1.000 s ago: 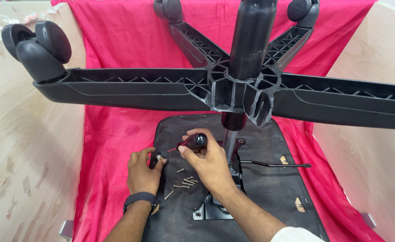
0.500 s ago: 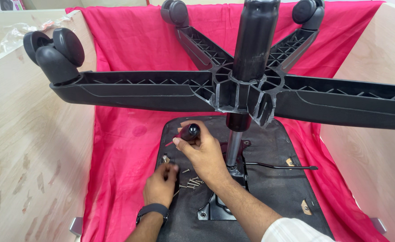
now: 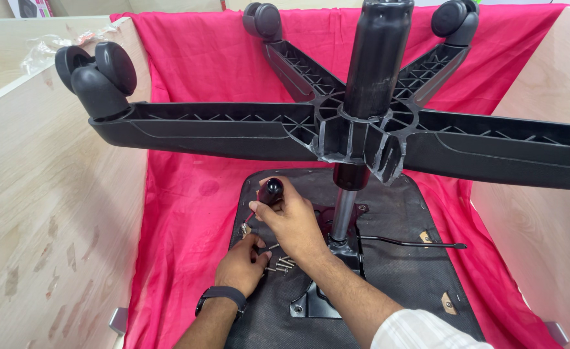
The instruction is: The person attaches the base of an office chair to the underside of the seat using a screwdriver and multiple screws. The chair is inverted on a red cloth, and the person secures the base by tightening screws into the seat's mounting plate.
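An upside-down office chair lies on a pink cloth (image 3: 188,213), its black seat underside (image 3: 401,278) facing up. My right hand (image 3: 291,223) grips a screwdriver (image 3: 268,192) with a black and red handle, tip pointing down-left at a small metal fitting (image 3: 243,228) near the seat's left edge. My left hand (image 3: 241,265) rests on the seat just below that fitting, fingers curled beside a few loose screws (image 3: 281,264); whether it pinches a screw I cannot tell. A dark band is on the left wrist.
The black five-arm wheel base (image 3: 362,129) with casters (image 3: 97,71) spreads overhead on the gas-lift column (image 3: 343,213). A thin black lever (image 3: 414,243) sticks out to the right. Pale wooden walls (image 3: 52,213) box in both sides.
My left hand slid down from the fitting to the loose screws. My right hand tilted the screwdriver more upright, tip toward the fitting. The view shifted slightly.
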